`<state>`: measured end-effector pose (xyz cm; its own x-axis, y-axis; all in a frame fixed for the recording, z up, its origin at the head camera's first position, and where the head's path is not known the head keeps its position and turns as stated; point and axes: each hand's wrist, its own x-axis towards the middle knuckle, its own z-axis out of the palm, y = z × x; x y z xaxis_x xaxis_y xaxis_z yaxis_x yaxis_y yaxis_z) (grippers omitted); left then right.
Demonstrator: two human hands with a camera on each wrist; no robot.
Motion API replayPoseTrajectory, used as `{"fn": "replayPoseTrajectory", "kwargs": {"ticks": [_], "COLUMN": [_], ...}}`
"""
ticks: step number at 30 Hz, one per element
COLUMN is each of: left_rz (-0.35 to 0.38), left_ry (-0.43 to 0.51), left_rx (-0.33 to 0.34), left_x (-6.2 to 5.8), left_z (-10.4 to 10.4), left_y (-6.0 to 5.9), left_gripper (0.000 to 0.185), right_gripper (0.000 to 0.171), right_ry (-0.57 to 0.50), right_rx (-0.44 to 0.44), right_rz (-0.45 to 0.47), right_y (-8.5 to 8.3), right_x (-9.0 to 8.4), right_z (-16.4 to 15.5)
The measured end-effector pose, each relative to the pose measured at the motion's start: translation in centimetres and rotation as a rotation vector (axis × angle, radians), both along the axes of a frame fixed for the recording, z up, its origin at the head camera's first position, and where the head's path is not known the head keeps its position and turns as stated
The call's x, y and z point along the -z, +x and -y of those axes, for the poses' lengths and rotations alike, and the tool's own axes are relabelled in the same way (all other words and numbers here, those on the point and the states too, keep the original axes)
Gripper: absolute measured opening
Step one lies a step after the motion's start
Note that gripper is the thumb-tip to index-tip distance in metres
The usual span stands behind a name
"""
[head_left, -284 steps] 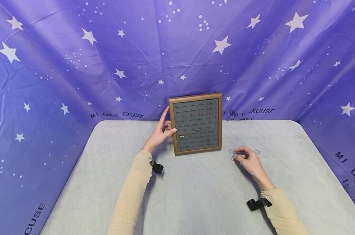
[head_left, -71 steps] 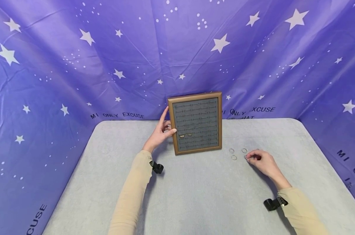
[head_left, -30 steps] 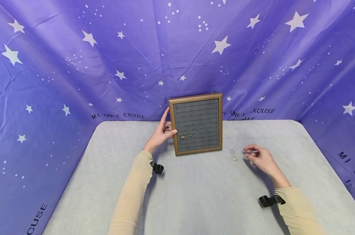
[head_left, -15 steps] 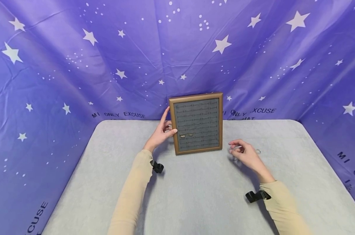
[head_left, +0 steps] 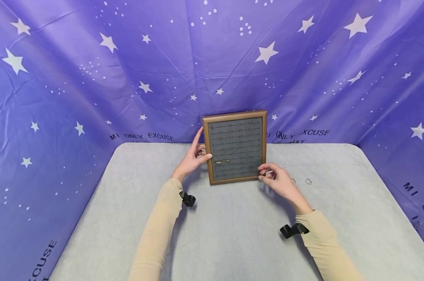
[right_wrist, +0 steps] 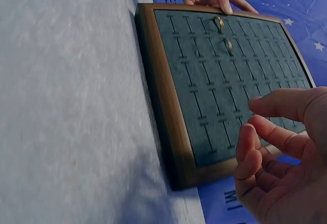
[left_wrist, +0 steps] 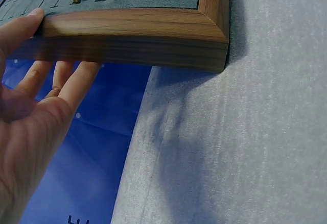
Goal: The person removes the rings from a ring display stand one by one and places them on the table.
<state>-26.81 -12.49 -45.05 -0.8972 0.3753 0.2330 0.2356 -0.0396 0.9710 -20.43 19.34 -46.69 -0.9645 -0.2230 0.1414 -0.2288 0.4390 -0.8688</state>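
A wooden-framed ring display board (head_left: 236, 142) with grey slotted padding stands tilted up at the back of the table. My left hand (head_left: 190, 160) grips its left edge, thumb on the front of the frame and fingers behind. Two gold rings sit in its slots: one (right_wrist: 219, 24) by the left edge, the other (right_wrist: 228, 46) just inward. At the board's lower right corner is my right hand (head_left: 276, 180), thumb and index finger slightly apart in the right wrist view, with nothing seen between them. Loose rings lie beside it, one ring (head_left: 308, 181) farthest right.
The grey table (head_left: 226, 230) spreads in front of the board. A purple curtain (head_left: 162, 70) with white stars hangs close behind and along both sides. Another loose ring (head_left: 293, 180) shows at the right hand's edge.
A third, silvery ring on the board 9.5 s ago is gone from its slot. My right hand has moved left from the loose rings to the board's corner. The left hand keeps its hold.
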Motion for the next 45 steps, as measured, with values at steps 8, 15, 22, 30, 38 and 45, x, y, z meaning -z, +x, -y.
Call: {"fn": "replayPoseTrajectory", "kwargs": {"ticks": [8, 15, 22, 30, 38, 45], "left_rz": [-0.004, -0.02, -0.021, -0.034, -0.054, -0.034], "left_ry": [0.003, 0.008, 0.022, -0.005, -0.002, -0.017], "left_rx": [0.004, 0.0, 0.004, -0.016, -0.01, -0.01], "left_x": [-0.1, 1.3, 0.4, 2.2, 2.3, 1.4], "left_z": [0.0, 0.0, -0.1, 0.0, 0.1, 0.1], "left_y": [0.0, -0.8, -0.3, -1.5, -1.6, -1.0], "left_gripper": [0.097, 0.098, 0.097, 0.099, 0.099, 0.099], "right_gripper": [0.026, 0.024, 0.021, 0.022, 0.022, 0.027], "right_ry": [-0.068, -0.046, 0.007, 0.005, 0.016, 0.054], "right_rx": [-0.04, -0.071, -0.101, -0.105, -0.144, -0.156], "right_rz": [0.017, 0.002, -0.059, -0.104, -0.133, -0.134], "right_y": [-0.6, -1.0, -1.6, -2.0, -2.4, -2.4], "right_x": [-0.2, -0.7, -0.9, -1.5, -1.3, -1.1], "right_z": [2.0, 4.0, 5.6, 7.7, 9.6, 10.9]}}
